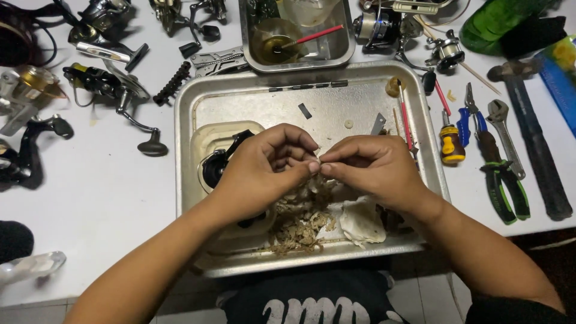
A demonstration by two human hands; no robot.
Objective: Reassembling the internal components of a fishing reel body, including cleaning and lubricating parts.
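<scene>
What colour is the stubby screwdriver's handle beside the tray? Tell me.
Yellow with black bands, on the stubby screwdriver right of the metal tray; head view.

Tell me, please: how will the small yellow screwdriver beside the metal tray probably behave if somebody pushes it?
The yellow screwdriver looks short with a round, stubby handle, so it would probably roll sideways on the smooth white table. It seems rigid and likely light.

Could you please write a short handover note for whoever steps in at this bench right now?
Left hand and right hand: fingertips pinched together on something too small to identify, above the large steel tray.
In the tray: a pile of dirty, tangled shreds, a crumpled white tissue, a black reel part in a cream plastic tub.
Right of the tray: yellow-handled screwdriver, green-handled pliers.
Done: shreds heaped. Left: cannot tell.
</scene>
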